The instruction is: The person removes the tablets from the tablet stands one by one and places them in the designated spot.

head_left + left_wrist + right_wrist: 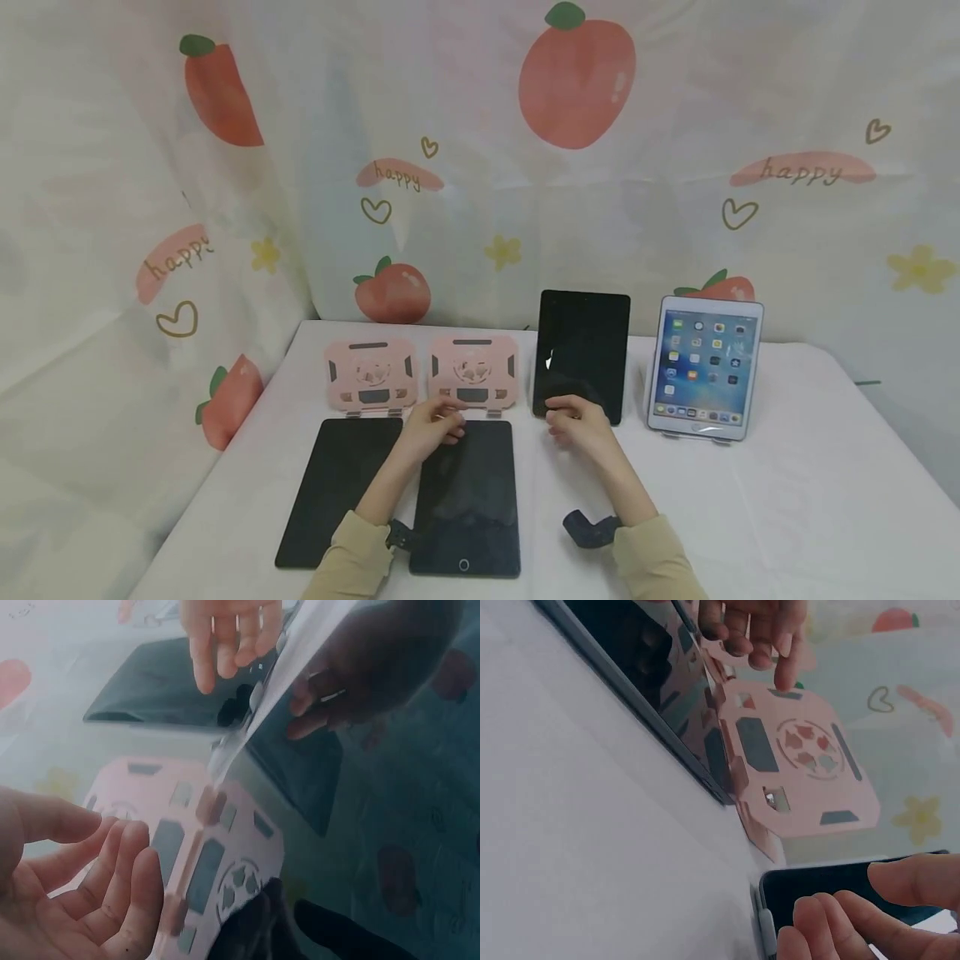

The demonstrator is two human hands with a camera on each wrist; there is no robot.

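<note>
My left hand [448,422] hovers with relaxed fingers and an empty palm over the top edge of a dark tablet [467,500] lying flat; the left wrist view shows this hand [112,862] holding nothing. Just behind it stands a pink stand [472,371], also seen as the pink stand [802,765] from the right wrist. My right hand [561,425] is loosely curled at the foot of a dark tablet [583,354] that stands upright. Its fingers [855,915] lie close to that tablet's lower edge [832,889]; whether they touch it I cannot tell.
A second pink stand [370,375] stands at the back left, with another dark tablet [337,487] flat in front of it. A lit tablet [705,367] leans on a stand at the right. A white cloth covers the table [787,500]; a fruit-print curtain hangs behind.
</note>
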